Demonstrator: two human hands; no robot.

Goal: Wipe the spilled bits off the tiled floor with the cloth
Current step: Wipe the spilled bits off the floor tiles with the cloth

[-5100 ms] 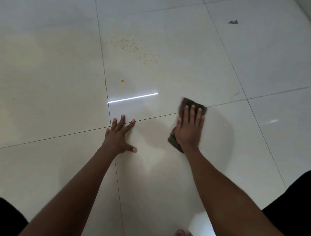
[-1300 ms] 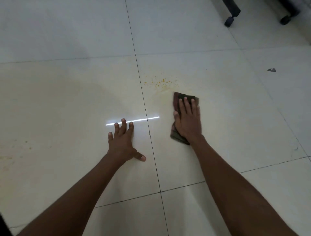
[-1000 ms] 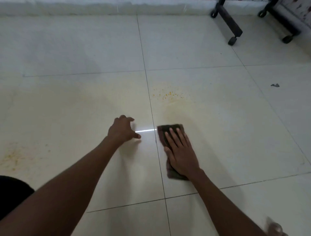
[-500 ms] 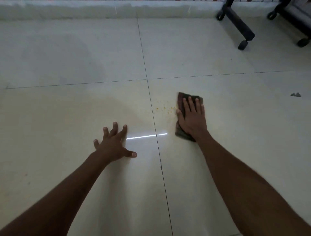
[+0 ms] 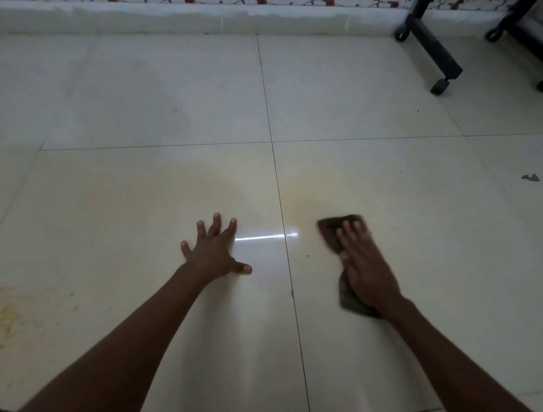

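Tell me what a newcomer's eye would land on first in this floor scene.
First, the two hands on the pale tiled floor: the right hand lies flat on a dark cloth, blurred, while the left hand rests spread on the neighbouring tile. Between them a bright streak of reflected light crosses the grout line. Yellowish stains mark the floor at the left edge, and black wheeled legs stand far right.

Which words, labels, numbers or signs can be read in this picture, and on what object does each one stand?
None: no text shows on the cloth, the tiled floor or the wheeled black frame. The strip along the top edge carries only a red and dark pattern, no letters.
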